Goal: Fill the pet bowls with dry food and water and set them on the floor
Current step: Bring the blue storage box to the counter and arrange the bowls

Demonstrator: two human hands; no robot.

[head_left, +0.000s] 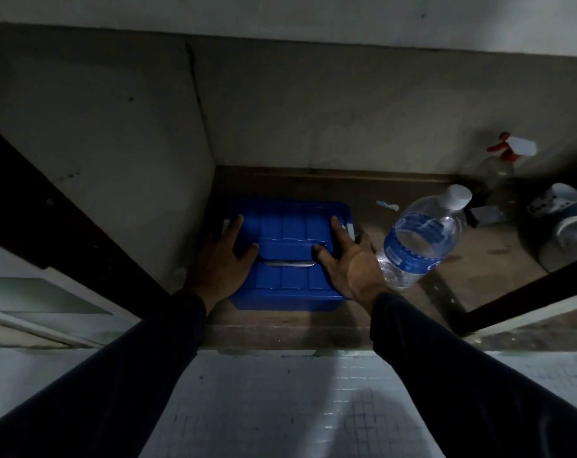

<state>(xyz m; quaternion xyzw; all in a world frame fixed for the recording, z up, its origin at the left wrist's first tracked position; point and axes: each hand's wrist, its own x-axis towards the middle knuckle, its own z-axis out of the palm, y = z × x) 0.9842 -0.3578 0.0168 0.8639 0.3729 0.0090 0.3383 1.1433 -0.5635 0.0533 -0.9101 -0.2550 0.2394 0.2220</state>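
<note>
A blue plastic box (288, 231) with a ribbed lid and a handle across its middle sits inside a low cupboard, against the left wall. My left hand (221, 259) rests on the lid's left side with fingers spread. My right hand (346, 259) lies on the right side, fingers straight, thumb near the handle. A clear water bottle (422, 239) with a white cap and blue label stands just right of the box, leaning in this wide view. A metal bowl (574, 231) shows at the far right.
The cupboard floor (396, 309) is brown and stained. At the back right stand a spray bottle (502, 160) with a red trigger and a white cup (555, 198). Dark door edges flank the opening on both sides. White tiled floor (280, 408) lies below me.
</note>
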